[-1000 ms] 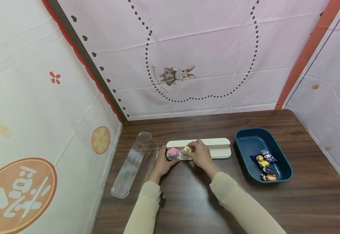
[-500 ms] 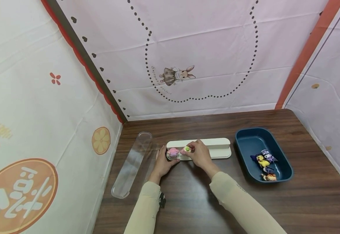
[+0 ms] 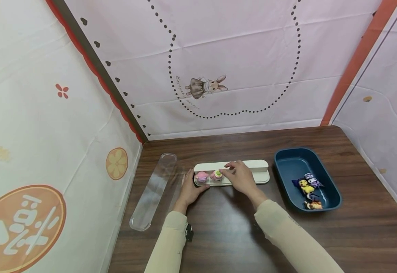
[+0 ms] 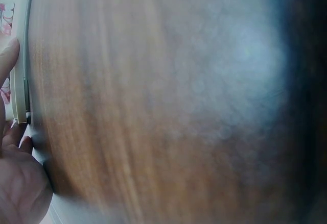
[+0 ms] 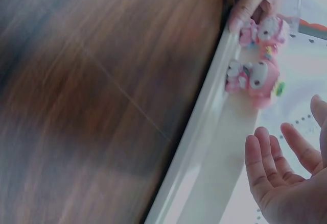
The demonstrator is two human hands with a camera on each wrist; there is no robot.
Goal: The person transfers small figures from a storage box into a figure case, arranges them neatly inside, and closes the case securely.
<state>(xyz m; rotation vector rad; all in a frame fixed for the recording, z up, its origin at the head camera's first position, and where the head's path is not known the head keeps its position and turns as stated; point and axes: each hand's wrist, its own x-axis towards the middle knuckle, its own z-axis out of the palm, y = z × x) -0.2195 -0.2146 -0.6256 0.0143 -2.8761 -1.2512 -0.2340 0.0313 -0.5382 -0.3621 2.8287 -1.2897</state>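
Observation:
A white stepped display base [image 3: 261, 177] lies across the table. Two pink figurines stand side by side on its lower step, near the left end: the left one [image 3: 202, 177] by my left hand, the other [image 3: 216, 175] with a green piece on its head. My left hand [image 3: 189, 192] holds the base's left end, thumb along the front edge; in the left wrist view the thumb [image 4: 8, 55] lies over that edge. My right hand [image 3: 243, 179] hovers over the base just right of the second figurine; in the right wrist view its fingers [image 5: 263, 165] are spread, apart from both figurines [image 5: 259, 76].
A clear plastic cover [image 3: 154, 191] lies slantwise on the table at left. At right stands a dark blue tray [image 3: 292, 165] with several small figurines [image 3: 307, 187] inside. Printed cloth walls [image 3: 239, 68] rise behind and beside the wooden table [image 3: 226, 235].
My right hand has let go of the second pink figurine and drawn back to the right. That figurine now stands on the base. The left hand has stayed in place.

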